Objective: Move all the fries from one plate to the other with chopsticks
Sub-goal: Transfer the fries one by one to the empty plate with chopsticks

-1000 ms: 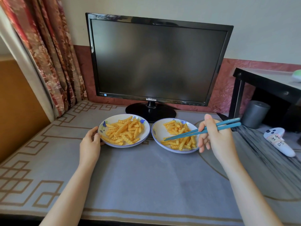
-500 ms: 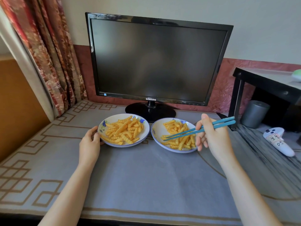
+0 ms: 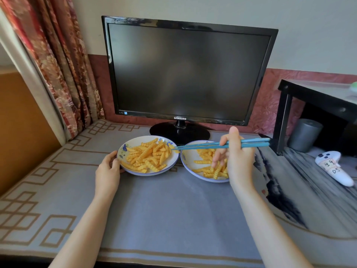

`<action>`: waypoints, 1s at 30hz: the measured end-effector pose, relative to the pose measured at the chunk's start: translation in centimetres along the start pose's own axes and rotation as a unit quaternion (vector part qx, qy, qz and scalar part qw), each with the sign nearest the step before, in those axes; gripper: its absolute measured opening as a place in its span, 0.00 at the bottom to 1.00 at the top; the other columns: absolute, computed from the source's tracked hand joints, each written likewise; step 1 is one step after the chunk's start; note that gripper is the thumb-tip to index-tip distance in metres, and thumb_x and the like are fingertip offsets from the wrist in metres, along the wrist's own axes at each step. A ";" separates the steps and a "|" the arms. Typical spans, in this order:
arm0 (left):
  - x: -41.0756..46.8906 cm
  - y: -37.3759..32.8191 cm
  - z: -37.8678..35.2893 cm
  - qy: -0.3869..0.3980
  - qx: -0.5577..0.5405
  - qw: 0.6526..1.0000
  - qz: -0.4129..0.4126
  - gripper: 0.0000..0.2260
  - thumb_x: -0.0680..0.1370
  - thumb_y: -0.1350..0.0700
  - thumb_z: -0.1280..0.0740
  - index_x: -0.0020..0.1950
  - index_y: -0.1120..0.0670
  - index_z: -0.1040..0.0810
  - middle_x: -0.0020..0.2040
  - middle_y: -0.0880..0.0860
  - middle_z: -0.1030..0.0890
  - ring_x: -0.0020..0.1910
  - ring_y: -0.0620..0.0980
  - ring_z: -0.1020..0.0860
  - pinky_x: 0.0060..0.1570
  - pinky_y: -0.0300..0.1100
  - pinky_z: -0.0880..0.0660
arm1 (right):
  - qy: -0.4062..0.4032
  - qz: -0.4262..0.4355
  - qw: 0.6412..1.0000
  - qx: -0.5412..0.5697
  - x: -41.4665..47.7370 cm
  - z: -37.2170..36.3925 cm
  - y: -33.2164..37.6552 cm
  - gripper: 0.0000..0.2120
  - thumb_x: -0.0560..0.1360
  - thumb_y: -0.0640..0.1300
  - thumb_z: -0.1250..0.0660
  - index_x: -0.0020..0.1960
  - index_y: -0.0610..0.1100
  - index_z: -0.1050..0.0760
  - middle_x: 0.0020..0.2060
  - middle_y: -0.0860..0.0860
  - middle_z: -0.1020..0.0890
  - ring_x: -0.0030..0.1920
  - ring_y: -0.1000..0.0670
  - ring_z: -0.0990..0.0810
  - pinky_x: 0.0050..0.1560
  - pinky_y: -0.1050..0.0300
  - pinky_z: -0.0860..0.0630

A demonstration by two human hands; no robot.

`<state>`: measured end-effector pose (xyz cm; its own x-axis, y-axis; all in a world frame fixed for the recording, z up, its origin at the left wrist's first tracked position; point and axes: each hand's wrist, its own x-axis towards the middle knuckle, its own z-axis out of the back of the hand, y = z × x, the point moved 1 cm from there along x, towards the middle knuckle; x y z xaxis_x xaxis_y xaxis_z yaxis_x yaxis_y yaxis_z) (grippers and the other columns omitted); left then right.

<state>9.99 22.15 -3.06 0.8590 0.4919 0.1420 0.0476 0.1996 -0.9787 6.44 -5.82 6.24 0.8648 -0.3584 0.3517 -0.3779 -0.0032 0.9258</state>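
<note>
Head view: the left hand is curled against the near-left rim of the left plate, thumb and fingers holding its edge. The right hand is wrapped round the blue chopsticks, pinching them about midway. Its lower fingers hang loosely above the right plate. The sticks lie nearly level and pressed together. Their tips are over the left plate's right rim, and a small fry seems to be caught between them, though it is too small to be sure.

Most fries are heaped in the left plate, and a thinner scatter lies in the right one. The two plates sit just beside each other on the counter.

My main worry is where the tips are. They are at the rim, not over the heap. If the sticks part here, the fry could hit the edge and drop into the gap between the plates or onto the cloth.

The sticks look smooth and the fries are ridged, so a light pinch may let the fry twist out, while a hard one may snap it.

The dangling right fingers could also brush the right plate's scatter and flick pieces over its rim. The left hand's hold should stop that plate from sliding.
</note>
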 end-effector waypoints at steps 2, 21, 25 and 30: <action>0.0 0.0 0.0 0.000 0.001 1.000 0.000 0.17 0.82 0.61 0.44 0.69 0.57 0.27 0.59 0.55 0.21 0.45 0.50 0.20 0.51 0.44 0.25 | 0.023 -0.003 1.000 -0.004 -0.2 -1.6 -0.5 0.21 0.83 0.49 0.46 0.34 0.42 0.30 0.18 0.42 0.27 0.19 0.45 0.28 0.21 0.62 0.37; -0.1 -0.1 0.0 -0.001 -0.008 1.000 0.006 0.16 0.82 0.61 0.45 0.68 0.57 0.27 0.58 0.54 0.21 0.44 0.43 0.21 0.50 0.43 0.24 | -0.037 -0.010 0.999 -0.017 0.5 6.1 -2.4 0.20 0.83 0.47 0.47 0.36 0.40 0.31 0.17 0.46 0.30 0.17 0.49 0.34 0.20 0.65 0.40; -0.2 -0.2 0.0 -0.006 -0.008 1.000 0.004 0.15 0.82 0.61 0.44 0.66 0.57 0.26 0.57 0.54 0.21 0.44 0.43 0.20 0.51 0.45 0.24 | -0.034 0.009 0.999 -0.042 0.2 6.5 -1.8 0.20 0.83 0.46 0.46 0.35 0.40 0.30 0.16 0.46 0.32 0.17 0.49 0.37 0.19 0.65 0.39; -0.3 -0.4 -0.1 -0.011 -0.010 1.000 0.003 0.15 0.82 0.63 0.45 0.66 0.57 0.26 0.54 0.53 0.21 0.44 0.48 0.20 0.49 0.42 0.26 | -0.012 0.008 0.997 -0.073 0.5 6.6 -2.3 0.20 0.83 0.47 0.45 0.35 0.40 0.29 0.17 0.44 0.31 0.17 0.47 0.37 0.19 0.64 0.40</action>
<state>9.74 21.82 -2.71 0.8481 0.5114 0.1387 0.0524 0.1795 -0.9824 5.61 -12.13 3.37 0.8499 -0.3798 0.3652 -0.3383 0.1379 0.9309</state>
